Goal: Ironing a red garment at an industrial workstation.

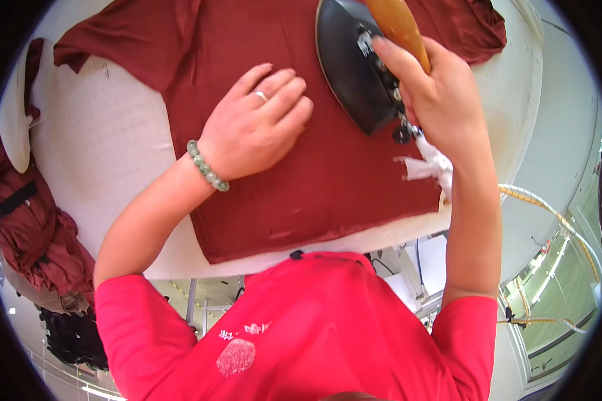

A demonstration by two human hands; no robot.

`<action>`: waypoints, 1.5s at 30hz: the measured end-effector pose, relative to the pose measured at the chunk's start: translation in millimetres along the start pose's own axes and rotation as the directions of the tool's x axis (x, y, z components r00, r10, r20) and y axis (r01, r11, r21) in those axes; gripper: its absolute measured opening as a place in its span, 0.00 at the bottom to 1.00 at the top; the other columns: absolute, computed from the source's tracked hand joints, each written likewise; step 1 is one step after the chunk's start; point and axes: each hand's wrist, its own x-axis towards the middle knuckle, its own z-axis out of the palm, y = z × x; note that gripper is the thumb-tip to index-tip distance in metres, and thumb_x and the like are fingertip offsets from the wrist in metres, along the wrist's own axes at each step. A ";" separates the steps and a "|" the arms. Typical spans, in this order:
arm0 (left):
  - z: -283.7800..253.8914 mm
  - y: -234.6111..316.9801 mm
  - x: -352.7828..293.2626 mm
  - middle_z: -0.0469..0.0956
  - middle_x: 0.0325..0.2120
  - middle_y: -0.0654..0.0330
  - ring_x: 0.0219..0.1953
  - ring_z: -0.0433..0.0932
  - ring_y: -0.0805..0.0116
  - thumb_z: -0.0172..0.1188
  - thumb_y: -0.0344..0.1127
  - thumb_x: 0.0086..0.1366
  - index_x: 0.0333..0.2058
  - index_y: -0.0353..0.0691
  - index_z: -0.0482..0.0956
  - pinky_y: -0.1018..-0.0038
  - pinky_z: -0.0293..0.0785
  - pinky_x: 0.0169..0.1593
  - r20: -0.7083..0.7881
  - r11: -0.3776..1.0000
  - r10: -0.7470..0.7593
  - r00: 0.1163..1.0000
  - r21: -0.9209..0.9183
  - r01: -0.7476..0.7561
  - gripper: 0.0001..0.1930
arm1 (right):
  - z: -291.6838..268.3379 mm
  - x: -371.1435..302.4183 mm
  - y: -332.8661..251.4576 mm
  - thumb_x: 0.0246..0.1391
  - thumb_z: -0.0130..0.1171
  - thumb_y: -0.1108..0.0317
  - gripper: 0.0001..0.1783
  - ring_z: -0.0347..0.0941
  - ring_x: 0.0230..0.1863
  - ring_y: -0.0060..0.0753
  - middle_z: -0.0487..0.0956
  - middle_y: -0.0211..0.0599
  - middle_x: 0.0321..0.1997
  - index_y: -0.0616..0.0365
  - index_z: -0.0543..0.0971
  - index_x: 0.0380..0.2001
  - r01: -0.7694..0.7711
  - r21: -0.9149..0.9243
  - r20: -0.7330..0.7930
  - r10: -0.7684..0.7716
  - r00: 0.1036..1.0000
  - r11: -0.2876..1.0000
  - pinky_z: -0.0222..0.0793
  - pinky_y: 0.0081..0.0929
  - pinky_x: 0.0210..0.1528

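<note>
A dark red garment (pixel 294 194) lies spread over a white padded board, its hem close to me. My right hand (pixel 441 93) wraps round the orange-brown handle of a black iron (pixel 354 67), thumb along the handle's side. The iron rests on the garment's right half, its tip pointing toward me. White wrapping (pixel 435 164) hangs at the iron's fittings below my hand. Left of the iron, my left hand (pixel 261 117) lies palm down on the cloth, fingers slightly bent and a little apart, thumb hidden. It wears a ring and a green bead bracelet (pixel 207 167).
The white board (pixel 107 140) curves round the garment. More dark red cloth (pixel 33 234) is heaped at the left, beside a white rounded board end (pixel 13 113). A wrapped hose (pixel 548 207) loops off the right side. Metal framing (pixel 194 304) shows under the board's near edge.
</note>
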 end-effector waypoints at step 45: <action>79.8 319.4 -117.7 0.77 0.51 0.57 0.55 0.75 0.60 0.64 0.40 0.62 0.53 0.39 0.80 0.60 0.68 0.61 -0.114 0.834 -0.431 0.895 0.329 0.444 0.22 | -177.2 -187.6 288.6 0.59 0.67 0.55 0.19 0.81 0.39 0.47 0.85 0.43 0.37 0.59 0.81 0.45 0.276 -0.826 -0.350 -0.831 0.433 0.492 0.76 0.37 0.43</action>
